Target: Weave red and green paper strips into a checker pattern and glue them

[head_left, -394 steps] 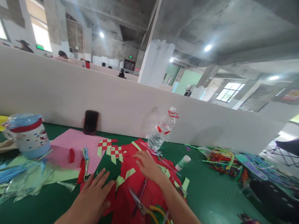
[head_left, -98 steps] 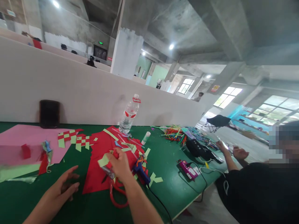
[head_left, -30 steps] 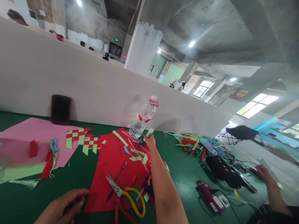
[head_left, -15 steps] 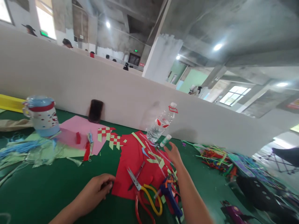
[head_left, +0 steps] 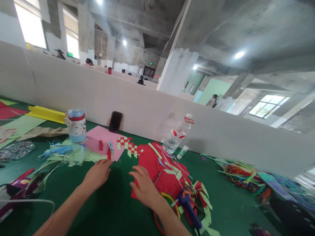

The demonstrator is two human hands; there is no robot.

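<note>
My left hand (head_left: 98,173) has come up to the lower end of a small red tassel (head_left: 109,153) with a blue and white top, lying at the edge of a pink sheet (head_left: 94,133). Its fingers are drawn together, and whatever may be between them is hidden. With fingers spread, my right hand (head_left: 144,183) hovers at the left edge of the red paper (head_left: 147,160) and holds nothing. Yellow-and-red-handled scissors (head_left: 169,196) are largely covered by my right hand and forearm. Beside that forearm lies a blue glue gun (head_left: 188,208). Woven red and green paper pieces (head_left: 132,149) lie farther back.
A water bottle (head_left: 177,134) leans at the white partition (head_left: 137,108), beside a glue stick (head_left: 182,152). A phone (head_left: 115,121) and a blue-lidded cup (head_left: 76,126) stand at the back. Colourful strips (head_left: 246,177) are heaped right; pale green and blue fibres (head_left: 71,155) lie left.
My right hand has moved left from beside the glue stick to the red paper's left edge. My left hand has moved forward to the red tassel. The view has turned left.
</note>
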